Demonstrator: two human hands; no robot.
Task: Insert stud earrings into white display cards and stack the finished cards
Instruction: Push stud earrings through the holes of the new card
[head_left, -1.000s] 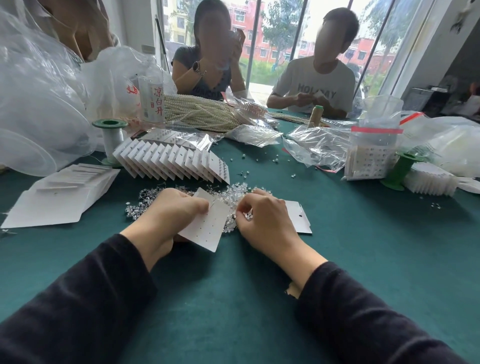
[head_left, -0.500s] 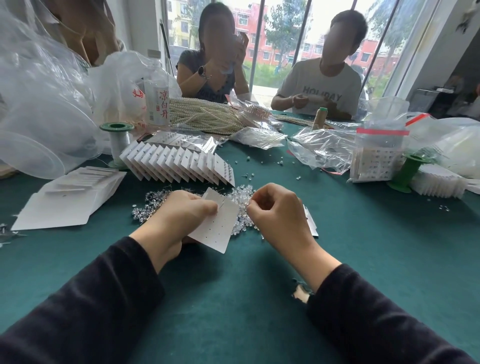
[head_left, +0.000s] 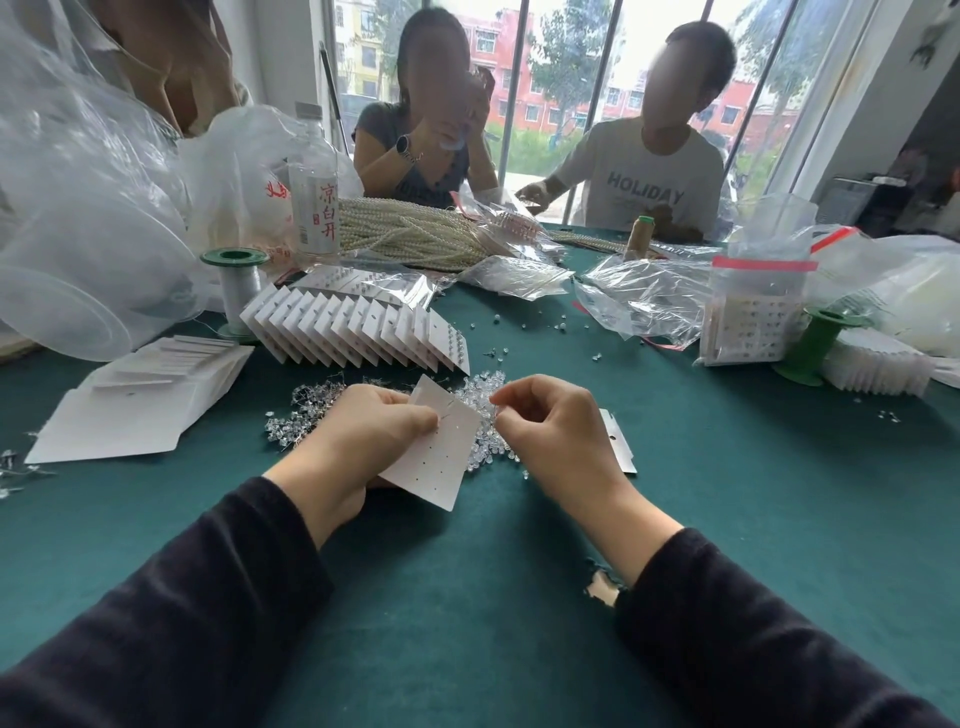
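Note:
My left hand pinches a white display card dotted with small holes and holds it tilted above the green table. My right hand is curled just right of the card's top edge, its fingertips pinched together on a tiny stud earring that I can barely make out. A pile of clear stud earrings lies on the table behind and under the card. A fanned row of finished cards lies further back. Blank cards are stacked at the left.
Another white card lies under my right hand. Green spools, a bottle, strings of pearls, plastic bags and a bagged card box crowd the far half. Two people sit opposite.
My right hand has lifted off the earring pile and come up beside the card's top edge, fingertips pinched. The left hand keeps its hold on the card.

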